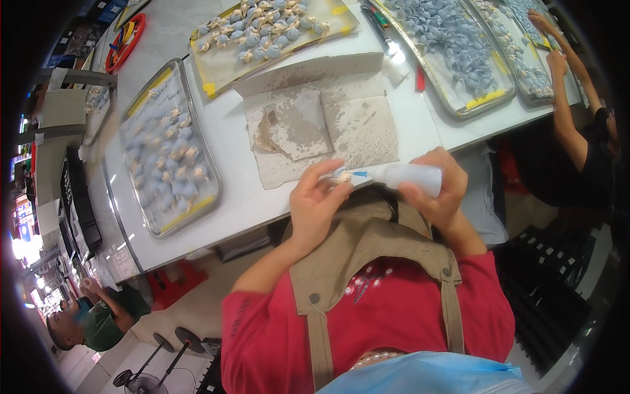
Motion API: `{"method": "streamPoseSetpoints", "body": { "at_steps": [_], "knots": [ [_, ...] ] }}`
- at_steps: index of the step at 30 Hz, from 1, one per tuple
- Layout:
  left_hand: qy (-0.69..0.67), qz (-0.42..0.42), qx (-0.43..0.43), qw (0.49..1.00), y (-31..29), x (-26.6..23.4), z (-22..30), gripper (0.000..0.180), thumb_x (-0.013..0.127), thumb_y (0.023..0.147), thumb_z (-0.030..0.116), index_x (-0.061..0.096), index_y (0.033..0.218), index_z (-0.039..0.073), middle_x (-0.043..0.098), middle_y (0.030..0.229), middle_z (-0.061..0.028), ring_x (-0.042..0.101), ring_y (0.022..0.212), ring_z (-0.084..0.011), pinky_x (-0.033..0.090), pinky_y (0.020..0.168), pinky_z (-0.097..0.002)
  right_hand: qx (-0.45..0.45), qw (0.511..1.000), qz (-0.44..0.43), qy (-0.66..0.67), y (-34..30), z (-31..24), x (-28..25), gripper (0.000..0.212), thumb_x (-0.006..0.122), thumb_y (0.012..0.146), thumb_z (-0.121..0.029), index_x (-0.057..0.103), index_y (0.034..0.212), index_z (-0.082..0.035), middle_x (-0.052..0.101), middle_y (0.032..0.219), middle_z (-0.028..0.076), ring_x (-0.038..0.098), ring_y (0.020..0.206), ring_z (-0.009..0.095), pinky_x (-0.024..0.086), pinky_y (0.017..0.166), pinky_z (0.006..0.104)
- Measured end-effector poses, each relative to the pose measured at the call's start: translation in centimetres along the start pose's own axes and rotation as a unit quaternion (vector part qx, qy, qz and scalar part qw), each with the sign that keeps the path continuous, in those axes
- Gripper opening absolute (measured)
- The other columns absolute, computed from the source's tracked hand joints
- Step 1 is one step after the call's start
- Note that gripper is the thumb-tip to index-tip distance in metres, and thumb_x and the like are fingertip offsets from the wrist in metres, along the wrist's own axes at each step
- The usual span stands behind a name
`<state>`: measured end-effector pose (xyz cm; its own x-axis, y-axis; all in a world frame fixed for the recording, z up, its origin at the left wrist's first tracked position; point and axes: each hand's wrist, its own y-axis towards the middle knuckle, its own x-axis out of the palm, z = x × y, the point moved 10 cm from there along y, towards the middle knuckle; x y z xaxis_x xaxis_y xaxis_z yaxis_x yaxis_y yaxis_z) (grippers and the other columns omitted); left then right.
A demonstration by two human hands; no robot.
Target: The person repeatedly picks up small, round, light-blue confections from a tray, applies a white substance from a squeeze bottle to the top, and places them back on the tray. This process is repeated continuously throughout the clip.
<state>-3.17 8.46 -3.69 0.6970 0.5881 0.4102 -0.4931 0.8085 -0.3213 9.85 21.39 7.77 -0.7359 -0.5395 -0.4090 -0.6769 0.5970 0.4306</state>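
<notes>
Between the thumb and fingers of my left hand [318,200] is a small cream-coloured figurine part [342,175]. My right hand [443,187] wraps round a white squeeze bottle [415,177], held nearly level. Its thin blue nozzle [359,174] points left and its tip is at the small part; whether it touches I cannot tell. Both hands are over the table's near edge, in front of a stained, unfolded cardboard sheet [361,134]. Left of the cardboard, a metal tray [215,190] holds many blue-and-cream pieces of similar size.
Behind the cardboard lies a yellow-edged board [209,87] with more figurine pieces. At the right, a tray [487,102] is heaped with blue-grey parts. A red-handled tool [420,79] lies beside it. A red round basket [125,43] stands far left. Other people work at both sides.
</notes>
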Motion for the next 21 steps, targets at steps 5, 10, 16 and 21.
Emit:
{"method": "streamPoseSetpoints", "body": {
  "at_steps": [5,10,16,21],
  "knots": [
    [0.002,-0.005,0.011,1.000,-0.1,0.0,0.2,0.036,0.060,0.080,-0.006,0.051,0.114,-0.003,0.045,0.112,-0.0060,0.054,0.086,-0.0119,0.047,0.073,-0.0232,-0.013,0.999,-0.007,-0.028,0.3,-0.7,0.6,0.032,0.079,0.067,-0.018,0.058,0.083,-0.001,0.059,0.069,0.008,0.058,0.056,0.015,0.044,0.048,0.0244],
    [0.000,-0.004,0.013,1.000,-0.2,-0.1,0.2,0.035,0.060,0.080,-0.006,0.052,0.114,-0.003,0.045,0.111,-0.0059,0.054,0.086,-0.0113,0.047,0.073,-0.0232,-0.022,0.999,-0.016,-0.037,0.5,-1.1,1.0,0.033,0.080,0.066,-0.019,0.057,0.082,0.000,0.058,0.069,0.008,0.059,0.056,0.015,0.045,0.048,0.0244],
    [-0.017,-0.013,-0.008,1.000,-0.3,0.1,0.1,0.038,0.060,0.081,-0.002,0.048,0.117,-0.001,0.060,0.095,-0.0093,0.057,0.082,-0.0122,0.047,0.073,-0.0225,0.000,1.000,0.003,-0.025,0.3,-0.4,0.7,0.031,0.079,0.066,-0.018,0.057,0.080,-0.001,0.058,0.068,0.008,0.058,0.056,0.015,0.045,0.049,0.0245],
    [-0.076,-0.002,-0.010,0.997,0.0,0.2,-0.2,0.035,0.060,0.083,0.002,0.047,0.115,0.000,0.055,0.108,-0.0103,0.060,0.088,-0.0162,0.049,0.074,-0.0232,0.034,0.999,0.020,-0.021,0.0,0.6,0.2,0.029,0.079,0.066,-0.016,0.057,0.080,-0.001,0.058,0.069,0.008,0.057,0.056,0.015,0.044,0.050,0.0249]
  ]
}}
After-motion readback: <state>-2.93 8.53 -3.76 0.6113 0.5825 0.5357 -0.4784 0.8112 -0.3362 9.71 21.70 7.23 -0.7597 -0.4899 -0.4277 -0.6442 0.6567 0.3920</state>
